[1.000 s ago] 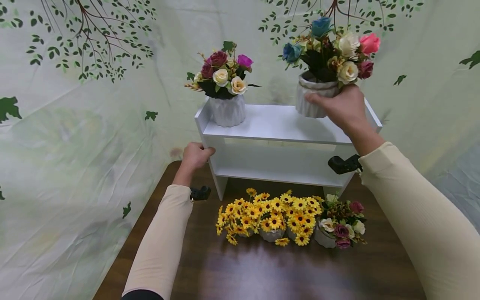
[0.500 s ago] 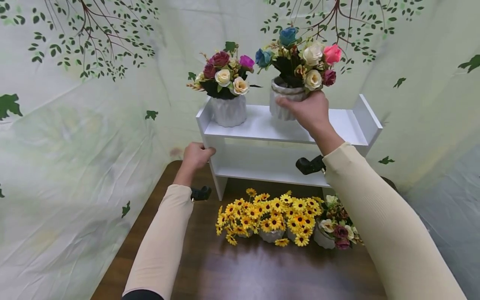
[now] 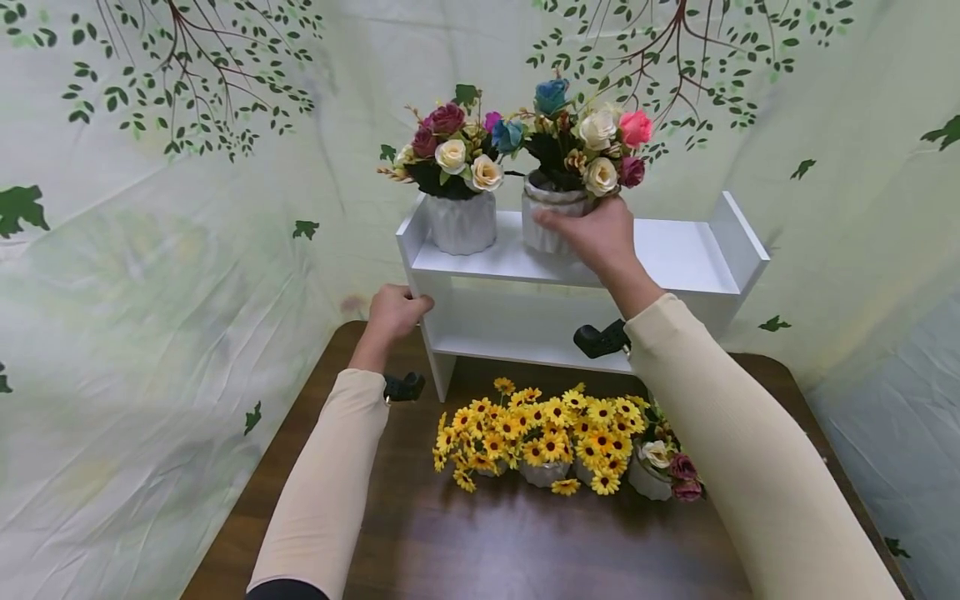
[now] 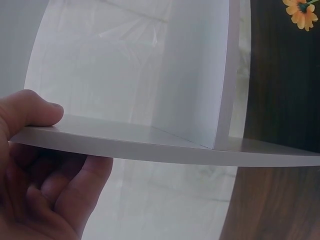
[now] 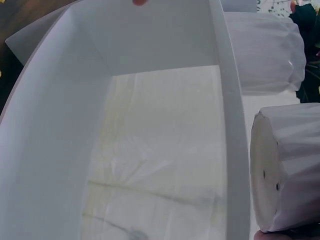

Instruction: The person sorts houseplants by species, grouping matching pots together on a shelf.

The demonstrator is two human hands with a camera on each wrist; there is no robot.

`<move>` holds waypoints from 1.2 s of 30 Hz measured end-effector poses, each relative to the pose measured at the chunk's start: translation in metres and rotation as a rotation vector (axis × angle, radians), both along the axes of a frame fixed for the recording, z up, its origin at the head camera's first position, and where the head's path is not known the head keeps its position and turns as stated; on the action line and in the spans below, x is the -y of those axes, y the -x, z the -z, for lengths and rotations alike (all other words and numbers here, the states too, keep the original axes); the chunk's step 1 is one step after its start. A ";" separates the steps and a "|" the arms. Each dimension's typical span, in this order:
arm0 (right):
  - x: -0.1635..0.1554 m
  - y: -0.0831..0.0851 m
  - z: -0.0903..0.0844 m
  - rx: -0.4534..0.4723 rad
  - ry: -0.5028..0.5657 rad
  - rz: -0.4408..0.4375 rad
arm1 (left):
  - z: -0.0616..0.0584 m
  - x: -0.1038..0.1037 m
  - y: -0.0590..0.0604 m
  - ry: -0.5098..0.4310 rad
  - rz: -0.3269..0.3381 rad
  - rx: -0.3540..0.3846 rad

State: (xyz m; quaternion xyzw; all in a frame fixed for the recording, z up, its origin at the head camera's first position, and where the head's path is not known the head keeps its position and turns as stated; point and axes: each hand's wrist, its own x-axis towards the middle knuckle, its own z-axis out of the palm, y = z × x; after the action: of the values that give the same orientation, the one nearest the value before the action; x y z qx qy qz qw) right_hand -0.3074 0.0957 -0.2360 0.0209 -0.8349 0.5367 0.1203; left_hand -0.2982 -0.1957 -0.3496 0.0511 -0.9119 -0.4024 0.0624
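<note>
Pot (image 3: 542, 221) of mixed roses sits clasped in right grip (image 3: 596, 237) on the shelf (image 3: 675, 254); left grip (image 3: 393, 310) clutches shelf's side.

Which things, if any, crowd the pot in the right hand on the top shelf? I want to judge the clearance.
The right hand grips the white pot; the other potted bouquet stands close left. The shelf is bare to its right.

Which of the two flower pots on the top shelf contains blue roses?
The right pot, which the right hand holds. Its bouquet has blue roses and a pink one; the left pot has only dark red, purple and cream flowers.
</note>
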 end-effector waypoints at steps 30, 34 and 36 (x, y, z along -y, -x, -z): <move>-0.008 -0.010 0.015 0.098 -0.040 -0.125 | 0.000 0.000 0.000 0.003 0.005 0.003; -0.020 -0.042 0.029 0.016 -0.075 -0.110 | 0.000 0.000 0.000 0.003 0.003 0.008; -0.030 -0.065 0.046 -0.114 -0.054 -0.090 | 0.000 0.000 0.000 0.006 0.007 0.012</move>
State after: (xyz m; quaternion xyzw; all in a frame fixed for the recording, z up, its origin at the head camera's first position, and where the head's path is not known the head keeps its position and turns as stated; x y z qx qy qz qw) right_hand -0.2426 0.1256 -0.2818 0.0920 -0.8392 0.5166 0.1429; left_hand -0.2982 -0.1959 -0.3496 0.0503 -0.9137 -0.3994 0.0557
